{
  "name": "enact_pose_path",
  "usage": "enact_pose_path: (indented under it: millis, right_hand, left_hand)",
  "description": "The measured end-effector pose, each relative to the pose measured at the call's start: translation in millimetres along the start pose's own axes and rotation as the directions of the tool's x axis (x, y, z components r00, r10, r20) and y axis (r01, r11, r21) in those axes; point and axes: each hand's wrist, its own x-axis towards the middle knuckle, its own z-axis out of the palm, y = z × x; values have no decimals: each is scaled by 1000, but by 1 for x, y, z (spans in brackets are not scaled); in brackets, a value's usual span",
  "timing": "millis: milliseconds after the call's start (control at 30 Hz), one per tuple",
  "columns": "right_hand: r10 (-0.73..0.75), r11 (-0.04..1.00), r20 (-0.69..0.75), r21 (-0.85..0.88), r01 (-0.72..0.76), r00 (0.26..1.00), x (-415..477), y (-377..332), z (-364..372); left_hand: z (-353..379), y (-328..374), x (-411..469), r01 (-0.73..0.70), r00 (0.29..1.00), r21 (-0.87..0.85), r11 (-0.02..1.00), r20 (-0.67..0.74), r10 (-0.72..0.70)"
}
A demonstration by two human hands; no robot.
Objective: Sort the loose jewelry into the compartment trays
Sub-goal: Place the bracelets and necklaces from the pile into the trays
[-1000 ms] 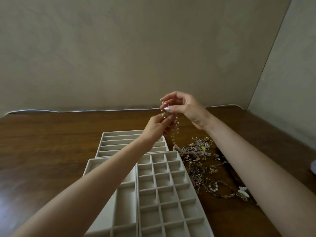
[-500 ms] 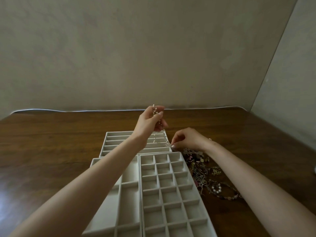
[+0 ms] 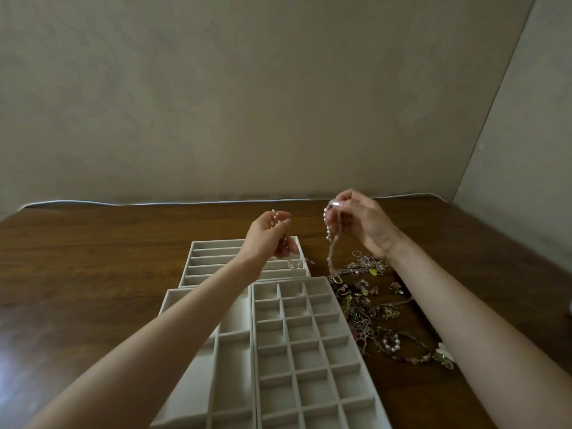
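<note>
The left hand (image 3: 266, 239) hovers above the far tray (image 3: 213, 243), the one with long slots running left to right. Its fingers are curled around a pearl strand (image 3: 274, 218). A few beads stand above the fist, and a short tail trails out beneath it over the tray's right end.

The right hand (image 3: 363, 226) is raised beside it, apart from the left. Its thumb and fingers pinch the top of a pale bead strand (image 3: 330, 252), which hangs nearly straight down. The strand's lower end reaches the far edge of the jewelry pile (image 3: 365, 308) on the wooden surface (image 3: 93, 274), just beyond the far right corner of the grid tray (image 3: 253, 335). It is not clear whether the two strands are one piece.

The coming move likely turns on axis. The hanging strand runs vertically, while the long slots lie crosswise below and to its left. The left hand is the nearer one to those slots. The strand would probably need to be carried left and laid down lengthwise. A third tray (image 3: 168, 300) with larger compartments lies under the left forearm.
</note>
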Motion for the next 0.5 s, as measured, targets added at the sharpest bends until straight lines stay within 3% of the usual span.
enact_pose_path:
  millis: [67, 133, 200, 300, 400, 500]
  right_hand:
    - [-45, 995, -56, 90, 50, 997, 1, -7, -3]
    - [-86, 993, -137, 73, 97, 987, 2, -11, -5]
    - [-95, 994, -202, -70, 82, 975, 1, -12, -7]
    - [-8, 941, -196, -333, -59, 981, 1, -1, -9]
    - [135, 849, -162, -490, -198, 978, 0, 19, -10]
    - [159, 714, -136, -669, -209, 978, 3, 31, -4]
  left_hand:
    - [0, -1, 0, 6, 1000, 8, 1000, -1, -6]
    - [-1, -1, 0, -7, 1000, 19, 1000, -13, 7]
    - [-2, 1, 1, -38, 999, 52, 998, -36, 40]
    - [-6, 4, 6, -109, 990, 149, 983, -69, 120]
    - [-11, 8, 11, -161, 979, 240, 957, -87, 186]
    - [-13, 15, 13, -187, 978, 271, 944, -36, 204]
